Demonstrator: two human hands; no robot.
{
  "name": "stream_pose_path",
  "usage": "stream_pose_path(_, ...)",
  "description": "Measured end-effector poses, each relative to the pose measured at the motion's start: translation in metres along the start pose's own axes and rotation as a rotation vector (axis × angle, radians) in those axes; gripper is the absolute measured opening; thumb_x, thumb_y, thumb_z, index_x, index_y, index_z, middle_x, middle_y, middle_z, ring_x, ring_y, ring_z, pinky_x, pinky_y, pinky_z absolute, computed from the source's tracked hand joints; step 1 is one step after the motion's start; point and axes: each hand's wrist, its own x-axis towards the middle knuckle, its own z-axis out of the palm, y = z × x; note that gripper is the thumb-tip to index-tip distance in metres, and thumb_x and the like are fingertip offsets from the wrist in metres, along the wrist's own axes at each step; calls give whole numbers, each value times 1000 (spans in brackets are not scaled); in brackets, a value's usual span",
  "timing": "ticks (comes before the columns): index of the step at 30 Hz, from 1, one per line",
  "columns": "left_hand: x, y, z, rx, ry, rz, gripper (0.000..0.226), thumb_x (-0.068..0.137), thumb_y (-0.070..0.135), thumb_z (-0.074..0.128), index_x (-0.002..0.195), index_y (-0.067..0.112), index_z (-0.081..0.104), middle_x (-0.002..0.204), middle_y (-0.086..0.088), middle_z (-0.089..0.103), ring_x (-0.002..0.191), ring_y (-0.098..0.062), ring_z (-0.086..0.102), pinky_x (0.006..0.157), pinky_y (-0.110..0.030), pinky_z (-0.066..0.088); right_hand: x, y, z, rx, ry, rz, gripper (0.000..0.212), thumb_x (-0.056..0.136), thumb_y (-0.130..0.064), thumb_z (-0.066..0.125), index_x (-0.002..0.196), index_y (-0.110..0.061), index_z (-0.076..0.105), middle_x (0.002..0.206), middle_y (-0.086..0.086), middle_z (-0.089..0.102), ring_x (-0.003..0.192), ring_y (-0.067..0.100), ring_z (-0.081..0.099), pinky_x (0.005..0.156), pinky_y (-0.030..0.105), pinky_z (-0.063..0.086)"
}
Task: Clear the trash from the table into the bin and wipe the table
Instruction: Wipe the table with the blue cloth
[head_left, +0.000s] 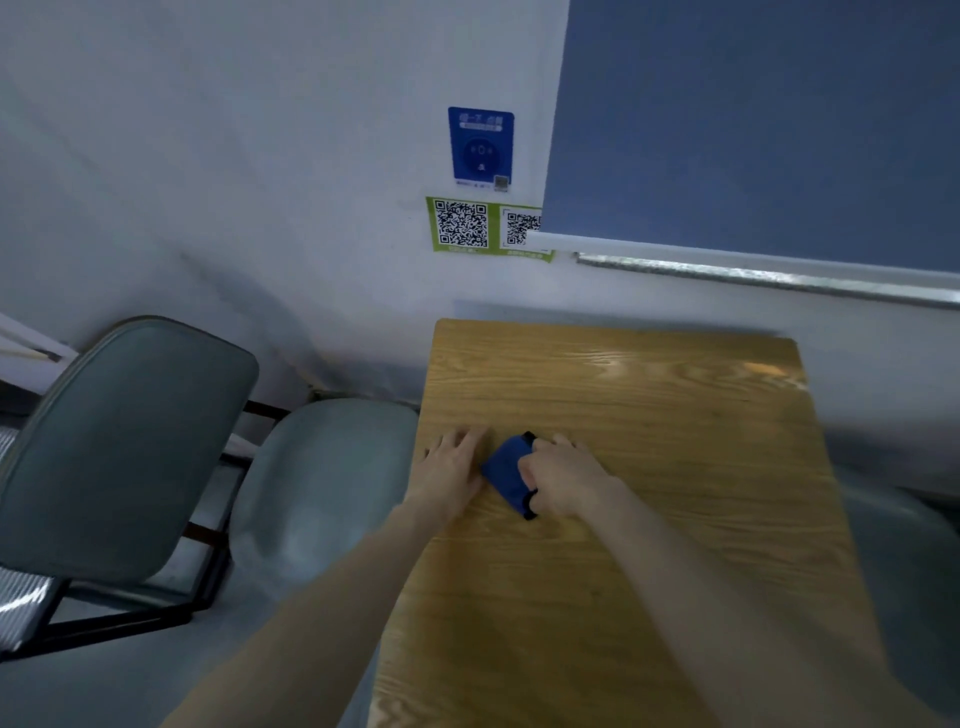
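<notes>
A folded blue cloth (506, 470) with a black edge lies on the wooden table (649, 467) near its left side. My right hand (563, 480) is closed over the right part of the cloth, gripping it against the tabletop. To the left of the cloth, my left hand (454, 467) lies flat on the table by its left edge, fingers spread and touching the cloth's side. No trash and no bin show in the head view.
A grey-green chair (119, 447) stands left of the table, with a second seat (322, 478) close to the table's left edge. A wall with QR code stickers (462, 224) and a blue sign (480, 148) runs behind the table. A blue panel (753, 130) sits behind on the right.
</notes>
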Motion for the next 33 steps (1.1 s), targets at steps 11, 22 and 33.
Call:
stream_pose_path(11, -9, 45, 14, -34, -81, -6, 35, 95, 33, 59, 129, 24, 57, 123, 0, 61, 110, -23, 60, 96, -43, 48, -20, 10, 28, -79, 67, 139, 44, 85, -46, 65, 122, -21, 64, 128, 4, 51, 121, 27, 43, 107, 46, 33)
stream_pose_path(22, -9, 78, 32, -618, -126, -334, 27, 85, 25, 76, 105, 23, 58, 85, 3, 71, 55, -11, 67, 51, -26, 55, -32, 29, 2, 240, 429, 208, 29, 93, -13, 48, 115, -24, 63, 113, 0, 64, 108, 21, 54, 94, 37, 42)
stream_pose_path(33, 7, 94, -29, -221, 311, -147, 21, 87, 22, 65, 86, 25, 44, 91, 6, 49, 66, -19, 52, 48, -27, 28, -49, 94, -46, 318, 590, 154, 34, 92, 5, 51, 112, -16, 67, 109, 3, 50, 98, 20, 52, 84, 38, 51)
